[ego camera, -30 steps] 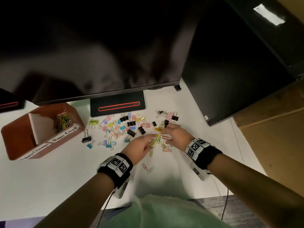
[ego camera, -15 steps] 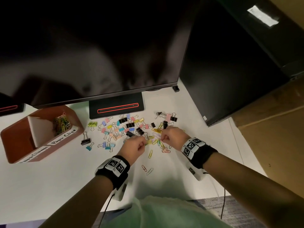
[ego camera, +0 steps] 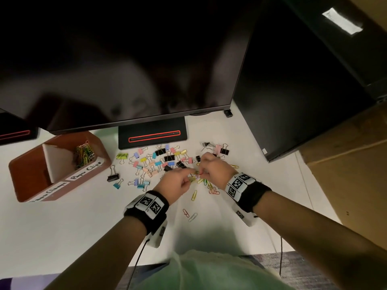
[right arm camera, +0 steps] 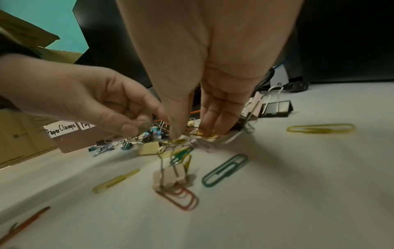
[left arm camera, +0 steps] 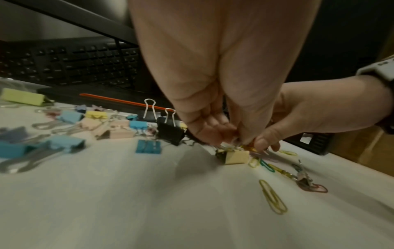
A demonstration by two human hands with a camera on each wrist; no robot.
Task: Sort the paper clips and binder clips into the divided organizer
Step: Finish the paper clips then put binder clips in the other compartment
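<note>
Centrally in the head view, both hands meet over a tangle of paper clips [ego camera: 206, 183] on the white desk [ego camera: 62, 222]. The left hand [ego camera: 176, 184] has its fingers curled, pinching the wire handle of a pale yellow binder clip [left arm camera: 236, 156] that hangs just above the desk. The right hand [ego camera: 213, 170] pinches a yellow paper clip [right arm camera: 177, 141] that seems hooked into that same wire handle; its other fingertips [right arm camera: 215, 118] reach down into more clips. Below the hands in the head view lie loose paper clips, yellow [ego camera: 194, 195], red [ego camera: 185, 213] and pale [ego camera: 193, 217]. Left of the hands spreads a scatter of coloured and black binder clips [ego camera: 155, 162]. Farther left, near the frame's edge, sits the brown divided organizer [ego camera: 31, 170]; its right compartment, labelled "Paper Clips", holds a heap of clips [ego camera: 83, 153], while the left one is labelled "Paper Clamps". Across the top of the frame looms a dark monitor [ego camera: 125, 59], its black stand [ego camera: 152, 135] just above the scatter.
</note>
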